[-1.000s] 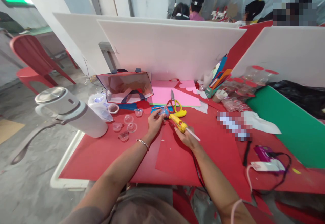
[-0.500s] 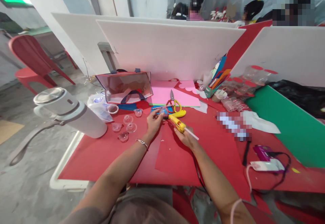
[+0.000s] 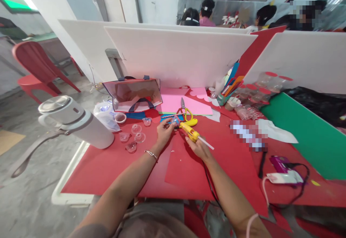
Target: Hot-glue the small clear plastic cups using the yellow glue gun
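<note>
In my right hand (image 3: 199, 146) is a yellow hot glue gun (image 3: 190, 131) with a white glue stick jutting from its back end. Its nozzle points left, close to a small clear plastic cup (image 3: 175, 120) that the fingers of my left hand (image 3: 164, 130) pinch. Behind both hands lie scissors (image 3: 187, 113) with red and yellow handles, beside a striped stick and a blue piece. Several similar clear plastic cups (image 3: 140, 137) stand or lie on the red tabletop (image 3: 146, 175) to the left of my left hand.
A large white tumbler (image 3: 92, 130) stands at the left edge, near an open bag (image 3: 135, 95). Pink sheets (image 3: 173, 99) lie at the back before white boards (image 3: 175, 54). On the right are red-lidded jars (image 3: 261, 92), a green board (image 3: 305, 137) and a purple box (image 3: 279, 164).
The camera view has tilted slightly, so the scene sits a little lower. Both hands keep their hold, the glue gun's nozzle staying near the cup.
</note>
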A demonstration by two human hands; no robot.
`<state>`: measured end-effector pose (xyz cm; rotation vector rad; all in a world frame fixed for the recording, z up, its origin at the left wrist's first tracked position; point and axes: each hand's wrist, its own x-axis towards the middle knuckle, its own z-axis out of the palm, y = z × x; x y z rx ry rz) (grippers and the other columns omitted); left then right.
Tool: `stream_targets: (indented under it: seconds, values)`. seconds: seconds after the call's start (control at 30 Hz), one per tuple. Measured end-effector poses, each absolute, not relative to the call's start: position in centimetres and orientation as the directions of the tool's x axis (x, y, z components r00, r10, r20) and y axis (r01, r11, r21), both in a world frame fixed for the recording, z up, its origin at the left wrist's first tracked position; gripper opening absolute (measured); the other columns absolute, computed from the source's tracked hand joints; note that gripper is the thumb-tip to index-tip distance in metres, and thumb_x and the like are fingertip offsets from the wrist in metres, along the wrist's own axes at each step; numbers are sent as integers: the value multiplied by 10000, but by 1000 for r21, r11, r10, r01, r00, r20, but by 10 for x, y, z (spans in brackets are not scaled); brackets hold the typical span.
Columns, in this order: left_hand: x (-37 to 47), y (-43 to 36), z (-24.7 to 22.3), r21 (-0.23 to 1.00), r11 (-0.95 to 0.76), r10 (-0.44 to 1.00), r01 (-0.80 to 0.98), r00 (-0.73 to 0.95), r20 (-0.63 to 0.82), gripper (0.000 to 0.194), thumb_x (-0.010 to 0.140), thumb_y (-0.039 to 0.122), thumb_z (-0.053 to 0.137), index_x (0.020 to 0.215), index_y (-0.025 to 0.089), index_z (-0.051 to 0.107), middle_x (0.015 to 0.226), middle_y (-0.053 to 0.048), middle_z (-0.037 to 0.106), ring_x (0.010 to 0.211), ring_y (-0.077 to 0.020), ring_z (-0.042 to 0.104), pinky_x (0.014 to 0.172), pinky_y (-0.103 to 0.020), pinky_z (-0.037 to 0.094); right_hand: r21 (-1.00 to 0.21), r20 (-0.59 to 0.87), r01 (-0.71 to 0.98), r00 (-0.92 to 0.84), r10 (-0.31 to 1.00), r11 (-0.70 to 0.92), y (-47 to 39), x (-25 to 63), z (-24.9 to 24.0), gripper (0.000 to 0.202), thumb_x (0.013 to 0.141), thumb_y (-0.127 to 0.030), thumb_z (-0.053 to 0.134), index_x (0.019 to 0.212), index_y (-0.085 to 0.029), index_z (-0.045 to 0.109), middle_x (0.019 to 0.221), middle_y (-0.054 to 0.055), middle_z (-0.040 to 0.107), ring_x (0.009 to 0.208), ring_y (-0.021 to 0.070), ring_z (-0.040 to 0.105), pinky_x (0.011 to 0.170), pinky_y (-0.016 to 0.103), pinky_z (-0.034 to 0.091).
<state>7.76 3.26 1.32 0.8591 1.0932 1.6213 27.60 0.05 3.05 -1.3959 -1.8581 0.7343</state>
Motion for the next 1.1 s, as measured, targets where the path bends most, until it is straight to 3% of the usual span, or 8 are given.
stream_targets:
  seconds: [0.1, 0.37, 0.5, 0.7, 0.83, 0.97, 1.1]
  values:
    - [79, 30, 15, 938, -128, 971, -321, -235, 53, 585, 718, 496, 892, 1163, 154, 728, 903, -85, 803, 690, -201, 763, 615, -330, 656, -800, 192, 548, -151, 970, 243, -1, 277, 29, 339, 946, -532, 567, 905, -212, 672, 712, 38, 683, 649, 233, 652, 638, 334, 523]
    - [77, 33, 11, 930, -123, 957, -347, -290, 18, 567, 737, 484, 881, 1159, 148, 705, 878, -67, 797, 592, -166, 725, 569, -320, 645, -751, 230, 590, -190, 955, 298, 0, 274, 26, 309, 931, -499, 580, 933, -212, 696, 727, 50, 707, 651, 246, 671, 624, 338, 520]
    - [80, 33, 9, 929, -141, 959, -342, -280, 43, 546, 724, 468, 892, 1134, 151, 719, 911, -77, 791, 719, -213, 780, 602, -318, 656, -800, 238, 533, -142, 961, 277, -4, 272, 31, 324, 939, -520, 588, 927, -212, 688, 705, 39, 696, 625, 232, 655, 606, 328, 516]
    - [80, 27, 15, 925, -158, 950, -344, -309, 47, 641, 742, 436, 875, 1310, 190, 709, 1072, -82, 789, 678, -172, 760, 598, -307, 647, -795, 238, 528, -181, 954, 298, -4, 271, 27, 318, 947, -514, 586, 956, -214, 691, 733, 40, 713, 651, 242, 674, 628, 335, 528]
    - [82, 24, 21, 923, -179, 940, -341, -337, 58, 558, 722, 451, 892, 1187, 167, 766, 1033, -93, 804, 768, -208, 780, 694, -351, 669, -800, 260, 516, -160, 952, 305, -5, 269, 24, 328, 958, -524, 583, 1022, -221, 692, 816, 58, 760, 730, 264, 725, 684, 343, 555]
    - [82, 18, 25, 895, -128, 944, -427, -330, -22, 641, 696, 441, 930, 1237, 150, 748, 977, -109, 819, 744, -226, 791, 688, -358, 665, -796, 259, 516, -185, 948, 318, -7, 268, 23, 312, 972, -515, 579, 1026, -227, 685, 765, 43, 738, 689, 252, 715, 627, 318, 528]
    - [79, 12, 31, 861, -69, 950, -503, -297, -98, 721, 695, 424, 944, 1324, 148, 723, 1053, -146, 823, 729, -232, 800, 589, -299, 633, -797, 271, 503, -197, 942, 335, -7, 268, 22, 297, 973, -516, 585, 958, -228, 657, 717, 29, 695, 623, 222, 669, 563, 290, 487]
